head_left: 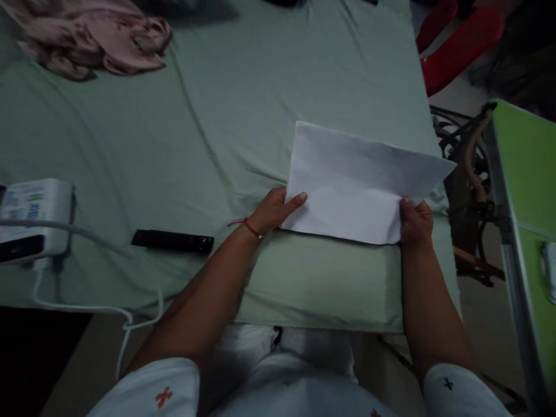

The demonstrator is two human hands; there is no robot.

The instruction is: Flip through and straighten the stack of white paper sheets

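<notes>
A white sheet of paper (pixel 347 185) is held just over the near part of the cloth-covered table, its far right corner reaching out toward the table's side. My left hand (pixel 278 209) grips the left edge, thumb on top and the other fingers hidden underneath. On the right edge my right hand (pixel 416 223) pinches the paper with the thumb on top and the fingers curled. The sheet bends slightly near that hand. Whether it is one sheet or more, I cannot tell.
A black remote-like object (pixel 172 241) lies left of my left arm. Farther left is a white box-shaped device (pixel 47 214) with white cables. Crumpled pink cloth (pixel 104 37) lies at the far left of the green-covered table (pixel 217 127). Right stand a red chair (pixel 464 52) and a bright green table (pixel 530 168).
</notes>
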